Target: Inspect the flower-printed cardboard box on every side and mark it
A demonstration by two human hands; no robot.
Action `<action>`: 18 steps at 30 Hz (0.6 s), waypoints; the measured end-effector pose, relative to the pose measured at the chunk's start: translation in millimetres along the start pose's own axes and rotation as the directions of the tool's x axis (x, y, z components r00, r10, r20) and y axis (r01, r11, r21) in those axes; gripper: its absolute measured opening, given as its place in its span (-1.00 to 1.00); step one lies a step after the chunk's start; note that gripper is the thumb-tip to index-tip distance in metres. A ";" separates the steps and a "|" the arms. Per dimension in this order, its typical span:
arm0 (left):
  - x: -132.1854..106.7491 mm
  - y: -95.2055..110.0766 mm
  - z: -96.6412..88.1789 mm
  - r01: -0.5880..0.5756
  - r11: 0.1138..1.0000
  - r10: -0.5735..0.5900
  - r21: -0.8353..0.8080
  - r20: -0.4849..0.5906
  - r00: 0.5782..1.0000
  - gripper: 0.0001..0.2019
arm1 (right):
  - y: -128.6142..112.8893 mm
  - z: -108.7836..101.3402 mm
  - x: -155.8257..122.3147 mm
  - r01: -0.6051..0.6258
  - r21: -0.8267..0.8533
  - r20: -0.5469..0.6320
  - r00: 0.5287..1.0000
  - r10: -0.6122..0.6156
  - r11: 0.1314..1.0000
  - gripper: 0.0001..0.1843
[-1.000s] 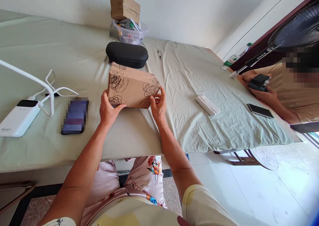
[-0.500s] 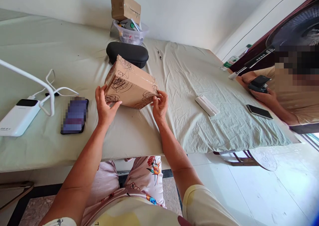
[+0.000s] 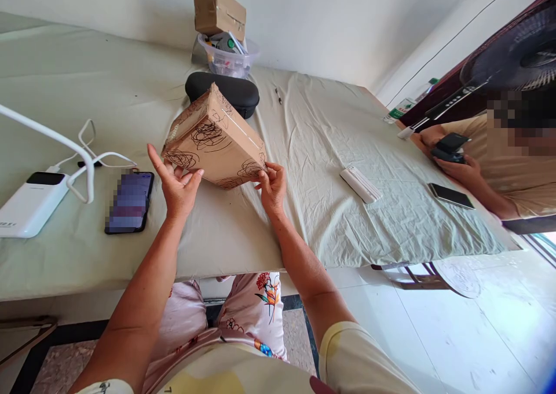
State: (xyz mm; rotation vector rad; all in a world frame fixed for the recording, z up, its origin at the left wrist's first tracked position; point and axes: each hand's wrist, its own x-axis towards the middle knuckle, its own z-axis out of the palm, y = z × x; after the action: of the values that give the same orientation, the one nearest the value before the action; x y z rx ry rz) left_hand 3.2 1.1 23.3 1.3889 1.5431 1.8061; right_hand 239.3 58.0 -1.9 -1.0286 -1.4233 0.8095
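A brown cardboard box (image 3: 217, 142) with black scribbled loops on its faces is tilted in front of me over the cloth-covered table. My left hand (image 3: 177, 188) grips its lower left corner, thumb on the near face, index finger stretched out to the left. At the lower right corner, my right hand (image 3: 273, 186) pinches the box between thumb and fingers. Some of the fingertips are hidden by the box. Just behind it lies a black zip case (image 3: 243, 95), partly covered from view.
To the left are a phone (image 3: 129, 201), a white power bank (image 3: 35, 205) and a white cable. Behind stands a clear plastic basin (image 3: 230, 64) with another carton (image 3: 219, 13) on top. Rightward lie a white slim object (image 3: 360, 184) and a dark phone (image 3: 450, 196). A person holds a black device (image 3: 450, 148).
The box has turned and tilted, its left end swinging out to the left and its top corner rising. My left index finger has straightened away from it. My right hand has shifted slightly left.
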 end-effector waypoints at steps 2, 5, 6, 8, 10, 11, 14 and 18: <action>1.3 -5.4 0.3 0.004 1.000 -0.004 -0.009 -0.014 1.000 0.11 | 0.4 2.9 -1.7 -0.014 0.019 0.012 1.000 0.014 1.000 -0.37; 2.4 -14.6 1.9 0.024 0.999 -0.025 -0.049 -0.037 0.999 -0.09 | -0.3 6.9 -4.0 -0.021 0.038 0.011 1.000 0.021 0.999 -0.33; 2.1 -16.9 3.3 0.041 0.997 -0.043 -0.071 -0.022 0.999 -0.12 | -0.9 7.9 -4.6 -0.024 0.043 0.012 1.000 0.024 0.999 -0.31; 0.1 -19.6 7.5 0.083 0.987 -0.077 -0.138 0.047 0.996 -0.10 | -2.7 9.6 -5.8 -0.038 0.060 0.026 0.999 0.037 0.997 -0.29; -2.7 -20.3 12.8 0.116 0.969 -0.091 -0.217 0.122 0.988 0.03 | -4.8 10.9 -7.0 -0.065 0.086 0.051 0.997 0.060 0.994 -0.29; -4.0 -20.4 15.3 0.123 0.960 -0.088 -0.250 0.144 0.986 0.11 | -5.8 11.6 -7.7 -0.080 0.100 0.064 0.995 0.073 0.992 -0.29; -5.7 -22.0 19.4 0.097 0.956 -0.060 -0.278 0.140 0.988 0.24 | -7.8 13.5 -10.1 -0.116 0.120 0.113 0.988 0.103 0.986 -0.29; -4.7 -27.9 18.1 0.036 0.977 -0.021 -0.212 0.072 0.997 0.25 | -8.3 15.0 -13.5 -0.138 0.074 0.186 0.975 0.122 0.988 -0.33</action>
State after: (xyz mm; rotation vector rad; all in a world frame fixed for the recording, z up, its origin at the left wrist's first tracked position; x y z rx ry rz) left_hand 12.4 15.6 -5.5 1.3063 1.2855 1.8259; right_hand 222.9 43.6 -1.3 -1.0096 -1.4709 1.0749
